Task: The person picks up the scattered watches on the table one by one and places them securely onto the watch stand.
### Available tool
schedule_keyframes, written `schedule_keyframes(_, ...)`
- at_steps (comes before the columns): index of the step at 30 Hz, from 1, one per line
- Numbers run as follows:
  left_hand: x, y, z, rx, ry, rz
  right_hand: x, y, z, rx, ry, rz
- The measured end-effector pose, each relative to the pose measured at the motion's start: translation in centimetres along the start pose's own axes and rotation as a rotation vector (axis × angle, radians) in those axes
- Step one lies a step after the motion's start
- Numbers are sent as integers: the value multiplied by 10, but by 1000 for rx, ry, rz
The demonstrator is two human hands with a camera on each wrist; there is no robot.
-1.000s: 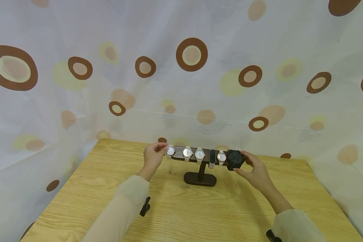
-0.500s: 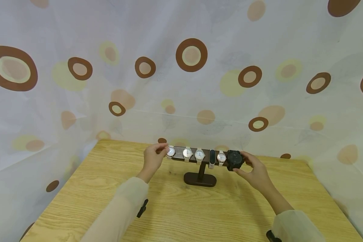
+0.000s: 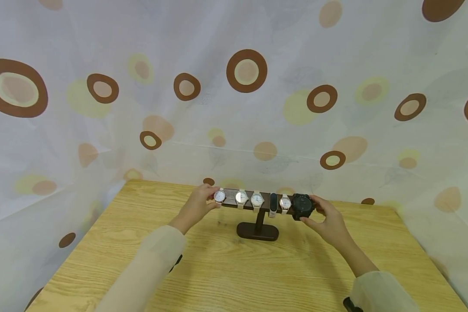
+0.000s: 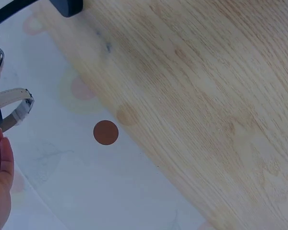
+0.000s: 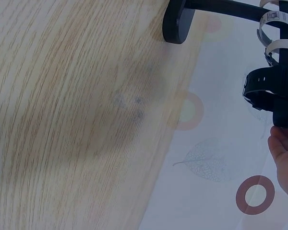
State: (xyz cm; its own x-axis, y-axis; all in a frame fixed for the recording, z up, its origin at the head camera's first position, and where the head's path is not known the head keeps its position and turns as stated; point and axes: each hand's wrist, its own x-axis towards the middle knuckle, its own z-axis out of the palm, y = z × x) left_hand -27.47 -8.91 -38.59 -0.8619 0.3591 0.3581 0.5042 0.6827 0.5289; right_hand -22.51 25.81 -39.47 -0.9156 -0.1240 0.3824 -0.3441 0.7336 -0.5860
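Note:
A dark watch stand (image 3: pixel 230 196) carries a row of wristwatches along its bar. At the bar's left end my left hand (image 3: pixel 196 203) pinches a white-strapped wristwatch (image 3: pixel 219 196), fingers at its upper edge and thumb below. My right hand (image 3: pixel 329 220) holds a large black wristwatch (image 3: pixel 302 205) at the right end, thumb low and fingers on the far side. In the left wrist view a pale strap (image 4: pixel 10 97) loops beneath the bar beside my fingers. The right wrist view shows the black strap (image 5: pixel 259 88) hanging round the bar, with my fingertips right at the bar's end.
Between the end watches sit two white watches (image 3: pixel 257 199), a black-faced fitness band (image 3: pixel 273 203) and a small white watch (image 3: pixel 285 203). The stand's oval base (image 3: pixel 257 231) rests on a wooden table (image 3: pixel 234 273). A patterned cloth (image 3: pixel 203 117) hangs behind the table.
My left thumb has moved down to the lower edge of the white-strapped wristwatch, uncovering its dial. The left forearm has shifted slightly left; my right hand has stayed in place.

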Motion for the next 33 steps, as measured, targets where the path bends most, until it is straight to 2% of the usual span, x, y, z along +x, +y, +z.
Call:
schedule_keyframes(4, 0, 1, -2, 31, -13, 32, 0, 1, 0, -4, 3, 0)
schedule_keyframes(12, -1, -2, -4, 76, 35, 113, 0, 2, 1, -5, 10, -5)
schedule_keyframes(21, 1, -4, -5, -7, -35, 82, 0, 2, 2, 5, -4, 7)
schedule_keyframes(33, 5, -3, -8, -4, -74, 135, 0, 2, 1, 9, -16, 21)
